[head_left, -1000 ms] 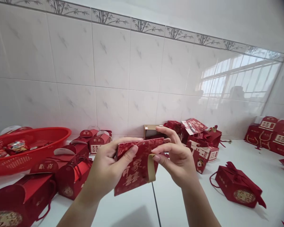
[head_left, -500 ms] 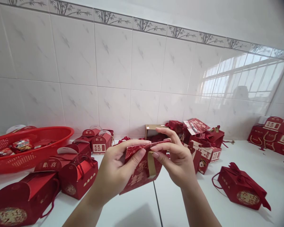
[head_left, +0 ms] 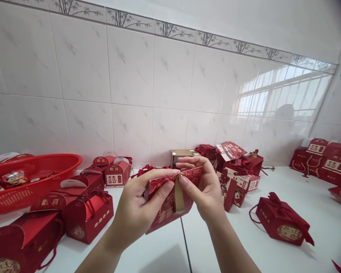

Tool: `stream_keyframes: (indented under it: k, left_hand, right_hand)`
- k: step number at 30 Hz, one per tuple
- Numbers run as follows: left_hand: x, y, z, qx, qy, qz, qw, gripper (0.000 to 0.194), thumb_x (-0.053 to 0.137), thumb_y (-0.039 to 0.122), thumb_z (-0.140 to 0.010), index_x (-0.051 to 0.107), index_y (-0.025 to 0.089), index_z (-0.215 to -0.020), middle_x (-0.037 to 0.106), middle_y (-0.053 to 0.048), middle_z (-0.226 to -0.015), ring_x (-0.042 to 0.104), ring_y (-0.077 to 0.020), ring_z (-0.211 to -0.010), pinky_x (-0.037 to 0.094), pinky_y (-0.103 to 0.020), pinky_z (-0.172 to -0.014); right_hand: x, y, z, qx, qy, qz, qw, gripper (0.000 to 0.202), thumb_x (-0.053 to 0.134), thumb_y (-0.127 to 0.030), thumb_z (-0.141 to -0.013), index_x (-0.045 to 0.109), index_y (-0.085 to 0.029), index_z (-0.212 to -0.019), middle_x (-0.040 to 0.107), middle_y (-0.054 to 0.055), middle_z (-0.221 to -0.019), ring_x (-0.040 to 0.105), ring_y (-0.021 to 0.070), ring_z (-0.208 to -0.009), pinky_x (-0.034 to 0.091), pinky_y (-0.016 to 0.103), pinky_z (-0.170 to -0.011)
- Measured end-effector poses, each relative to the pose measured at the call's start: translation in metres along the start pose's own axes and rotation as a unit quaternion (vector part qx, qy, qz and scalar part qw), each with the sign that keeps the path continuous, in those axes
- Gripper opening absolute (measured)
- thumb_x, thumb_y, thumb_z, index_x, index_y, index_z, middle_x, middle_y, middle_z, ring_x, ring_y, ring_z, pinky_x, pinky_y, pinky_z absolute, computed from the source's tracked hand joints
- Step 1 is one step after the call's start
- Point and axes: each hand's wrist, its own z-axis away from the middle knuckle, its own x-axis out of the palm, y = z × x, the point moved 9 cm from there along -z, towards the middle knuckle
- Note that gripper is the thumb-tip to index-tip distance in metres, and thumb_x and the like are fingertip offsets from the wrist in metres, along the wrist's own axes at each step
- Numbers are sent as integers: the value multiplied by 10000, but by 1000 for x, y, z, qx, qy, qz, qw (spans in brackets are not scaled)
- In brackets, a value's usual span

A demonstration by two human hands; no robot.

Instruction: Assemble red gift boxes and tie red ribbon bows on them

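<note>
In the middle of the view a red gift box (head_left: 164, 206) with gold lettering is held up above the white table. My left hand (head_left: 142, 204) grips its left side, thumb on the front and fingers behind. A gold ribbon (head_left: 179, 197) hangs down the front from the top edge. My right hand (head_left: 206, 189) is closed on the right side of the top edge, its thumb pressing at the ribbon's upper end. The right fingers lie behind the box and are partly hidden.
At left stand several red handled boxes (head_left: 88, 218) beside a red plastic basket (head_left: 74, 161) holding wrapped packets. A ribbon-tied box (head_left: 282, 220) sits at right. Behind my hands are piled boxes (head_left: 244, 178) and a cardboard box (head_left: 184, 152); more red boxes (head_left: 324, 159) are stacked far right.
My right fingers have come down and behind the box's top edge, with the thumb now at the ribbon's top. The view has shifted slightly to the right.
</note>
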Motion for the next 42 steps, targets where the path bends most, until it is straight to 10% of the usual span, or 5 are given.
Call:
stream_keyframes:
  k: [6, 24, 42]
  left_hand:
    - [-1, -1, 2, -16, 41, 47, 998, 140, 723, 197, -738, 725, 234, -873, 747, 8, -808, 694, -141, -699, 573, -194, -649]
    - [-1, 4, -5, 39, -4, 65, 997, 101, 741, 139, -717, 736, 237, -739, 733, -2, -737, 682, -157, -721, 582, -252, -685]
    - [0, 3, -4, 48, -30, 67, 996, 172, 723, 83, -720, 720, 244, -781, 711, 13, -770, 668, -128, -738, 560, -202, -663]
  right_hand:
    - [1, -1, 2, 5, 15, -45, 999, 204, 731, -202, -743, 549, -237, -827, 615, -18, -791, 593, 119, -719, 497, 246, -662]
    - [10, 14, -2, 86, -87, -119, 985, 306, 784, -227, -671, 479, -210, -693, 588, -21, -797, 568, 113, -727, 480, 260, -681]
    - [7, -9, 2, -35, -58, -28, 997, 125, 720, -130, -727, 659, -234, -761, 602, 0, -795, 586, 144, -757, 468, 291, -689]
